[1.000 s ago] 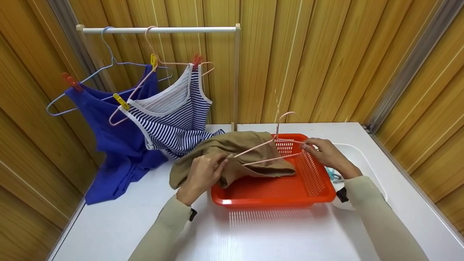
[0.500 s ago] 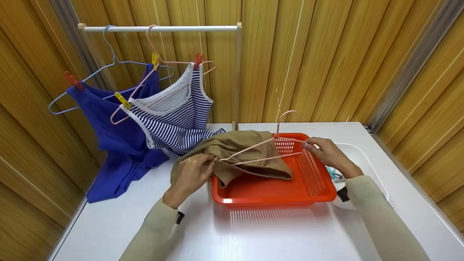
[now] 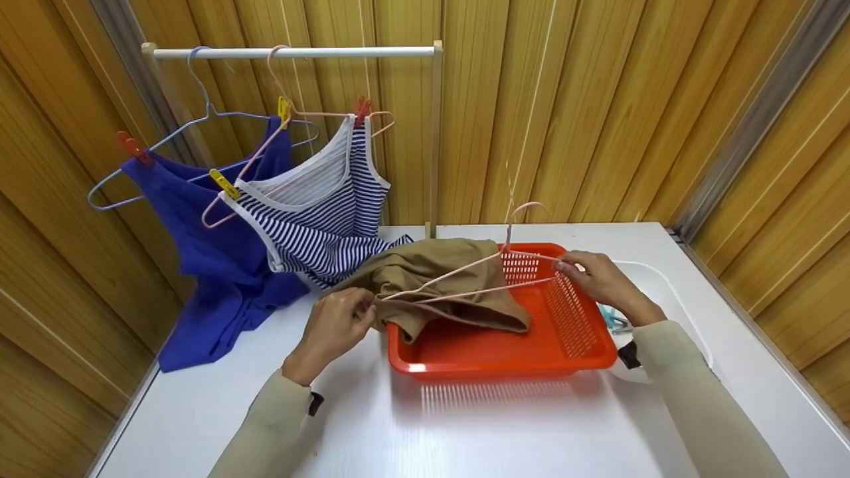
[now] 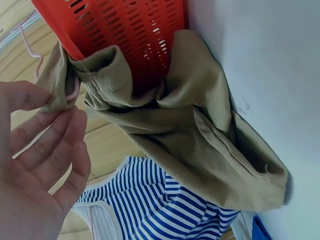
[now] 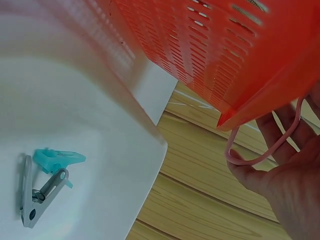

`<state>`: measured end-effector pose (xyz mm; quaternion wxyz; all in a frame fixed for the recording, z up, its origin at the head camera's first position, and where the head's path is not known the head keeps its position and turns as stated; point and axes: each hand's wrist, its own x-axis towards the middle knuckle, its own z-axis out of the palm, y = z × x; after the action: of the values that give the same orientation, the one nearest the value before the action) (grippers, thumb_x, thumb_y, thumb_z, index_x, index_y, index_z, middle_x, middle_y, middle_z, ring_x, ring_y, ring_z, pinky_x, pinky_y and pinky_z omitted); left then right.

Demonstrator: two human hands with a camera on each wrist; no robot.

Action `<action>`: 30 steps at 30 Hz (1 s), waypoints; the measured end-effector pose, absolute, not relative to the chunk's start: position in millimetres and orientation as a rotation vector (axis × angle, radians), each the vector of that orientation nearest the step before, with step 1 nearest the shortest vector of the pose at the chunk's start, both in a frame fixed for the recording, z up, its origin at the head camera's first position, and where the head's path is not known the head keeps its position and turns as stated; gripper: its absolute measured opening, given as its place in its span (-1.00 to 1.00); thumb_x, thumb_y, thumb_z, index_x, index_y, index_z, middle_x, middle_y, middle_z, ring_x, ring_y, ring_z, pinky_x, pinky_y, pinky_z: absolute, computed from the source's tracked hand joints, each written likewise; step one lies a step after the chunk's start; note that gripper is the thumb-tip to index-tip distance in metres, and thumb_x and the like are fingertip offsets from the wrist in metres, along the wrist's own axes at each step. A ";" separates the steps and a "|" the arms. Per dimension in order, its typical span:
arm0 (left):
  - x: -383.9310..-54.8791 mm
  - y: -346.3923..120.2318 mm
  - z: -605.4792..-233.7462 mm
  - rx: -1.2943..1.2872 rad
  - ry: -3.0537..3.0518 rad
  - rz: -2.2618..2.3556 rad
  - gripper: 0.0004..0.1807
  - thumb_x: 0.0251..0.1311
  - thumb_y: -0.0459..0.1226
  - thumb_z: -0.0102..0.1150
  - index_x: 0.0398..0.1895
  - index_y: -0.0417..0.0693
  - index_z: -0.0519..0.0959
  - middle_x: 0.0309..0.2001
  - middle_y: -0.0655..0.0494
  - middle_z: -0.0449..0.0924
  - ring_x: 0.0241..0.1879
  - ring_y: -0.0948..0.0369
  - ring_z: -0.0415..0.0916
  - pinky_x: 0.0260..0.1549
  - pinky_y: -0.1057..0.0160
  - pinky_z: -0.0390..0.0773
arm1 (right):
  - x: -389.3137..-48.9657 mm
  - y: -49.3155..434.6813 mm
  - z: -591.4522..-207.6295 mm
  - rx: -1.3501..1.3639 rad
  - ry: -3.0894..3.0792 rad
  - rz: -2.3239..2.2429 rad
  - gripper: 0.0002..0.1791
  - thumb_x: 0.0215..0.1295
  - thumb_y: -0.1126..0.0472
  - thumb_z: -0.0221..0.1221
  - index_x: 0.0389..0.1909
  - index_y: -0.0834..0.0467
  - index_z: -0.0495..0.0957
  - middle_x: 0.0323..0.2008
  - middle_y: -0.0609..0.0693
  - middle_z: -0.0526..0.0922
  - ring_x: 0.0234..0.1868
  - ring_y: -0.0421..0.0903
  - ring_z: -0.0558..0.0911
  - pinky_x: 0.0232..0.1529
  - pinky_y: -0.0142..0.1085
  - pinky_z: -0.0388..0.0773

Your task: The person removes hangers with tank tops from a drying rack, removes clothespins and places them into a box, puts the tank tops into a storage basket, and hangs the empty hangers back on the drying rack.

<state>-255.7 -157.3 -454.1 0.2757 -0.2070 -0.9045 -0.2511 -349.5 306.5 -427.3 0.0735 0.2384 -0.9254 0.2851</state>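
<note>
My left hand pinches the waist edge of brown shorts at their left end. In the left wrist view, thumb and fingertips grip the fabric around the end of a pink hanger. The right hand holds the other end of that pink hanger, its loop showing between thumb and fingers in the right wrist view. The hanger's hook points up. Its left end is hidden in the cloth. The shorts lie partly in a red basket and hang over its left side.
A blue garment and a striped tank top hang from a white rack bar, clipped with pegs. Right of the basket stands a white basin, holding a teal clip and a grey clip.
The left hand has moved left, pulling the waist edge of the shorts along the hanger toward its left end. My right hand stays nearly still on the hanger's right end.
</note>
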 end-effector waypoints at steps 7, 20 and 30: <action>-257.6 -163.4 -465.3 -0.528 -2.524 -0.655 -0.90 0.07 -0.35 0.26 -0.48 0.05 0.58 -0.52 0.22 0.60 -0.51 0.31 0.49 -0.45 0.23 0.47 | -349.9 307.0 -427.0 0.697 -2.809 0.872 -0.69 0.47 0.10 0.05 -0.05 0.23 0.62 -0.06 0.17 0.69 -0.01 0.11 0.61 0.08 0.14 0.50; -268.9 -161.7 -476.1 -0.521 -2.576 -0.714 -0.92 0.01 -0.36 0.27 -0.46 0.02 0.60 -0.49 0.20 0.68 -0.44 0.23 0.61 -0.41 0.15 0.52 | -348.0 299.7 -425.0 0.696 -2.862 0.871 -0.66 0.47 0.01 0.03 -0.02 0.12 0.64 -0.05 0.12 0.70 0.00 0.09 0.62 0.12 0.12 0.46; -266.4 -147.5 -457.8 -0.664 -2.412 -0.805 -0.65 0.13 -0.26 0.32 0.01 -0.09 0.61 -0.07 0.02 0.67 -0.03 0.07 0.60 0.04 0.07 0.55 | -347.9 295.5 -425.0 0.743 -2.844 0.872 -0.64 0.48 0.04 0.03 0.03 0.18 0.63 -0.02 0.13 0.70 0.06 0.15 0.62 0.15 0.17 0.45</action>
<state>-266.4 -147.5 -457.8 0.2542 -0.2442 -0.8877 -0.2962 -347.9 295.5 -425.0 0.0377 0.2422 -0.9269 0.2842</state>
